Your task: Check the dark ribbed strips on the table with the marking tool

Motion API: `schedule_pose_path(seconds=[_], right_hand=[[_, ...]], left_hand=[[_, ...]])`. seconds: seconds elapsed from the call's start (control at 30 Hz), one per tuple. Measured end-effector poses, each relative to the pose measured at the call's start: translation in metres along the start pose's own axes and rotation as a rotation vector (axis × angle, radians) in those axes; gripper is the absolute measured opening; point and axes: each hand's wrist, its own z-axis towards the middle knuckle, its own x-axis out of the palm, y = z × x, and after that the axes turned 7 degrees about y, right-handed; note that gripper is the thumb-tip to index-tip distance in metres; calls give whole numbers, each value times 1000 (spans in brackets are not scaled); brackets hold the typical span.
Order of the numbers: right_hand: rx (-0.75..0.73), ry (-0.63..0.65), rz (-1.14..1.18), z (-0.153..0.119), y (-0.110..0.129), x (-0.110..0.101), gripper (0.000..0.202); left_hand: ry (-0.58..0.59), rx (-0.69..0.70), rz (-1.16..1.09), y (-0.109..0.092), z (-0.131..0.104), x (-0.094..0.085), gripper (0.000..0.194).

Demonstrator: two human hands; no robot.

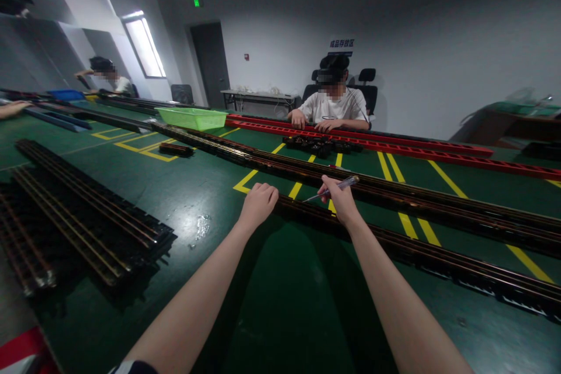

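Head view showed a long dark rail (464, 266) with shiny copper-like strips, which lay on the near side of the counter (284, 280) and ran from the left hand to the right edge. The left hand (259, 204) was curled over the rail's near end; its fingertips were hidden, so I could not tell if this grip was clamped or only resting. The right hand (339, 198) had its grip closed on the handle of a screwdriver (349, 182), and the tip pointed down at the rail, though contact was not clear. I judged the rail to be stiff along its length but awkward, perhaps rather slippery on the strips, so it would be better held by its side edges, with support near the middle. The screwdriver seemed light and firm, best taken by the handle. The counter was green, smooth and reflective, with yellow lines (407, 225); more rails (87, 210) lay at left, and a light green basket (193, 120) stood farther back. Across sat a co-worker (337, 106), before a pale wall, in a rather dim room with a dark door (210, 61).
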Motion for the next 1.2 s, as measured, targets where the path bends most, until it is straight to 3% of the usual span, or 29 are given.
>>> schedule_pose_path(seconds=[0.33,0.77,1.2], right_hand=[[6,-39,74,3,-6,-3,33],[-42,-8,2,2,-3,0,34],[-72,-6,-36,2,-2,5,34]], left_hand=[[-71,52,59,3,1,6,36],[-57,-31,27,-7,-3,-1,37],[-199,173,11,-24,-2,10,33]])
